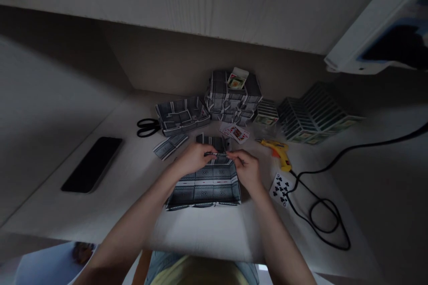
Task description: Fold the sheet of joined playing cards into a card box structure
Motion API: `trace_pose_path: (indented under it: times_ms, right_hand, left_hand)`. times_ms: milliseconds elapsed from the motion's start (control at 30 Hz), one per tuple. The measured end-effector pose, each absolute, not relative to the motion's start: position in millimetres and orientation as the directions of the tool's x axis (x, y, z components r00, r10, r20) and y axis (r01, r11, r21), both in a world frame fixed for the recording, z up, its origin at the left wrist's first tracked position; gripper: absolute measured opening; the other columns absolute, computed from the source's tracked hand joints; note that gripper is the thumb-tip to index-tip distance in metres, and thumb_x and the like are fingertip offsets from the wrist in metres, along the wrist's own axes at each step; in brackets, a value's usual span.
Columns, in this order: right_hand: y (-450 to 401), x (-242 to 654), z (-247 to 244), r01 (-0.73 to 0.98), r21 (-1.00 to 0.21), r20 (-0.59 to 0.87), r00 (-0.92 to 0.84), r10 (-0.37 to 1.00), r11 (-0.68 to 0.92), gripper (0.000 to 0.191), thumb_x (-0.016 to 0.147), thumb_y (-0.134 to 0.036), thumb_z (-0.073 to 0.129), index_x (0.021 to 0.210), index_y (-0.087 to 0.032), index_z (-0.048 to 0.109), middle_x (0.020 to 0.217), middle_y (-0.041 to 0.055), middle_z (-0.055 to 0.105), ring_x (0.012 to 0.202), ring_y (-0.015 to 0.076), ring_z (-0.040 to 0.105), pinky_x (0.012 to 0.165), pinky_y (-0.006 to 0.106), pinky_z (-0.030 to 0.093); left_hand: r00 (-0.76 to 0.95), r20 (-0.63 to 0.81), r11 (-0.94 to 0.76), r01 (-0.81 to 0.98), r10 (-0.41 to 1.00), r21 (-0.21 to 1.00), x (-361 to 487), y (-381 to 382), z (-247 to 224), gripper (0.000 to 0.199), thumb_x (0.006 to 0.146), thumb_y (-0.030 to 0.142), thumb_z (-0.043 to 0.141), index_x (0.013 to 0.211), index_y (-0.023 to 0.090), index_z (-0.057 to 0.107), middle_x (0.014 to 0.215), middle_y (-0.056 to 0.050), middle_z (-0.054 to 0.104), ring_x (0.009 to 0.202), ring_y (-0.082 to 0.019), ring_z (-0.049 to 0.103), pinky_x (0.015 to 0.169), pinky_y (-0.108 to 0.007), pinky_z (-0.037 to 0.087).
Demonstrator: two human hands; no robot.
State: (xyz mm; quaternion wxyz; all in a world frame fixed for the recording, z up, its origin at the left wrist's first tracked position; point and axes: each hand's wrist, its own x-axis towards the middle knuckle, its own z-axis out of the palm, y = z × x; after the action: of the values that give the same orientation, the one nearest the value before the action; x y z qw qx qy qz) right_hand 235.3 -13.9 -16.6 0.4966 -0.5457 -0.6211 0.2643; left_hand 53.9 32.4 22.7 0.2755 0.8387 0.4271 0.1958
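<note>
A shallow tray [200, 189] built from playing cards, grey patterned backs showing, lies on the desk in front of me. My left hand [197, 156] pinches its far wall near the middle. Close beside it, my right hand [245, 167] is closed on the same wall, thumb against fingers. Just beyond my fingers stands a dark card piece [211, 142], partly hidden by them. Loose face-up cards [238, 133] lie behind that, and a flat card strip [170, 146] is to the left.
A second card tray [182, 116] and black scissors [147, 127] are at the back left, beside a stacked card box [234, 95]. Card packs [310, 113] stand right. A yellow glue gun [279, 151] trails a black cable [321, 200]. A phone [93, 164] lies left; a shelf [200, 0] overhangs.
</note>
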Motion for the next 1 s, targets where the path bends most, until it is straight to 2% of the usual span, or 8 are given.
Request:
trace_pose_path:
  times_ms: [200, 367, 433, 533, 633, 700, 800, 1000]
  right_hand:
    - [-10.7, 236.3, -21.5, 0.379, -0.874, 0.36, 0.084, 0.929, 0.304, 0.021, 0.075, -0.015, 0.049, 0.079, -0.024, 0.067, 0.078, 0.0012, 0.068, 0.077, 0.0149, 0.062, 0.072, 0.029, 0.048]
    - [-9.8, 238.9, -18.5, 0.292, -0.902, 0.356, 0.08, 0.931, 0.32, 0.013, 0.074, -0.02, 0.057, 0.078, -0.025, 0.068, 0.079, 0.0013, 0.068, 0.077, 0.0149, 0.062, 0.073, 0.029, 0.048]
    - [-11.2, 239.6, -13.2, 0.285, -0.892, 0.38, 0.057, 0.923, 0.35, 0.012, 0.074, -0.022, 0.058, 0.078, -0.024, 0.068, 0.082, 0.002, 0.068, 0.081, 0.0156, 0.062, 0.076, 0.03, 0.048]
    - [-14.0, 240.9, -4.7, 0.267, -0.893, 0.385, 0.041, 0.922, 0.361, 0.014, 0.074, -0.026, 0.059, 0.084, -0.024, 0.068, 0.091, 0.003, 0.067, 0.09, 0.017, 0.06, 0.083, 0.032, 0.046]
    - [-13.6, 244.2, -2.4, 0.162, -0.952, 0.28, 0.122, 0.952, 0.259, 0.028, 0.075, -0.034, 0.057, 0.101, -0.025, 0.062, 0.1, 0.0041, 0.065, 0.087, 0.0178, 0.062, 0.08, 0.033, 0.048]
    - [-10.4, 247.8, -6.7, 0.066, -0.986, 0.166, 0.196, 0.967, 0.156, 0.033, 0.079, -0.042, 0.048, 0.106, -0.024, 0.058, 0.098, 0.0053, 0.066, 0.081, 0.0186, 0.064, 0.075, 0.034, 0.05]
    - [-3.0, 253.0, -18.9, -0.038, -0.999, -0.001, 0.237, 0.972, 0.009, 0.042, 0.083, -0.051, 0.035, 0.097, -0.021, 0.061, 0.09, 0.0077, 0.069, 0.078, 0.0211, 0.065, 0.069, 0.035, 0.052]
    - [4.5, 253.3, -34.7, -0.246, -0.963, -0.17, 0.246, 0.954, -0.108, 0.032, 0.079, -0.049, 0.045, 0.083, -0.021, 0.062, 0.086, 0.0078, 0.07, 0.079, 0.0227, 0.066, 0.073, 0.038, 0.053]
  left_hand:
    - [0.573, 0.101, -0.501, 0.602, 0.813, 0.622, 56.1, 30.5, 22.0, 0.018, 0.077, 0.026, 0.053, 0.089, 0.021, 0.066, 0.085, 0.001, 0.07, 0.074, -0.013, 0.063, 0.067, -0.021, 0.044]
    - [0.589, 0.132, -0.518, 0.557, 0.797, 0.649, 35.9, 29.8, 30.8, 0.035, 0.072, 0.034, 0.059, 0.106, 0.024, 0.06, 0.106, -0.001, 0.064, 0.097, -0.018, 0.058, 0.085, -0.028, 0.042]
    - [0.597, 0.098, -0.473, 0.514, 0.796, 0.715, 20.8, 32.9, 33.0, 0.044, 0.068, 0.035, 0.063, 0.111, 0.023, 0.057, 0.112, -0.003, 0.061, 0.099, -0.018, 0.056, 0.086, -0.03, 0.043]
    - [0.641, -0.026, -0.325, 0.423, 0.767, 0.846, 2.1, 39.3, 30.2, 0.042, 0.07, 0.034, 0.06, 0.11, 0.02, 0.056, 0.106, -0.004, 0.063, 0.09, -0.016, 0.06, 0.08, -0.028, 0.047]
    - [0.614, -0.085, -0.234, 0.42, 0.785, 0.877, -3.7, 44.5, 21.1, 0.031, 0.07, 0.034, 0.059, 0.097, 0.018, 0.064, 0.093, -0.003, 0.068, 0.08, -0.015, 0.062, 0.073, -0.025, 0.049]
    - [0.581, -0.1, -0.194, 0.422, 0.808, 0.886, -2.3, 47.3, 14.3, 0.027, 0.07, 0.034, 0.059, 0.09, 0.017, 0.066, 0.086, -0.003, 0.069, 0.075, -0.015, 0.062, 0.068, -0.024, 0.048]
    - [0.556, -0.09, -0.151, 0.373, 0.826, 0.915, 0.5, 51.8, 5.8, 0.028, 0.07, 0.034, 0.059, 0.091, 0.016, 0.067, 0.086, -0.004, 0.07, 0.074, -0.015, 0.062, 0.068, -0.024, 0.048]
    - [0.526, -0.082, -0.097, 0.303, 0.847, 0.948, -1.0, 59.3, -5.2, 0.03, 0.067, 0.032, 0.062, 0.091, 0.015, 0.066, 0.084, -0.004, 0.07, 0.075, -0.015, 0.063, 0.07, -0.025, 0.048]
